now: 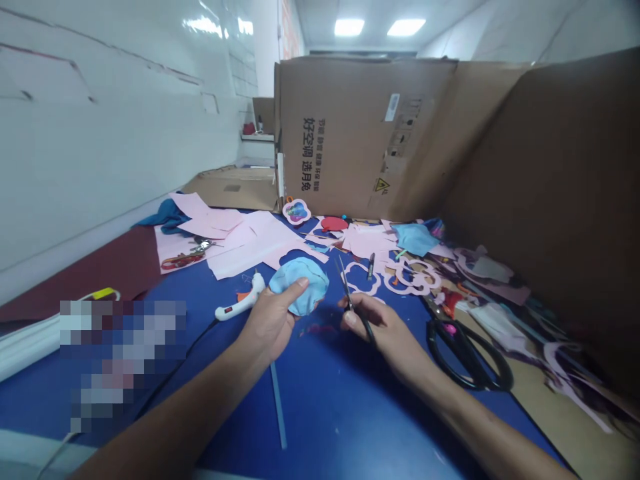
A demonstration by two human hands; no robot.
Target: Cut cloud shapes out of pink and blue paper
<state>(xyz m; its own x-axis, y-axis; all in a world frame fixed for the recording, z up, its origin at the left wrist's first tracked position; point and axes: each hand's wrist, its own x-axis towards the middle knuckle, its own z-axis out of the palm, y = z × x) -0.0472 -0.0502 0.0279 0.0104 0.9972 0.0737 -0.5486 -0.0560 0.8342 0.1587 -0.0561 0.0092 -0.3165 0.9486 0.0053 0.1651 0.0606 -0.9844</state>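
My left hand (pixel 275 317) pinches a round piece of light blue fabric (pixel 306 277), thumb on top and the other fingers underneath. A little to the right, my right hand (pixel 373 323) is closed around small dark scissors (pixel 348 287) whose blades point up and away from me. The blades stand apart from the fabric's right edge. Just left of the fabric lies a white hot glue gun (pixel 240 303) with a black cord. A thin blue-grey strip (pixel 279 407) lies on the table below my left hand.
Large black-handled scissors (pixel 470 353) lie right of my right arm. Pink flower-shaped frames (pixel 363 280), pink sheets (pixel 240 243) and a blue cloth (pixel 414 238) are spread at the back. Cardboard walls (pixel 350 133) enclose the blue table (pixel 340 413) behind and right.
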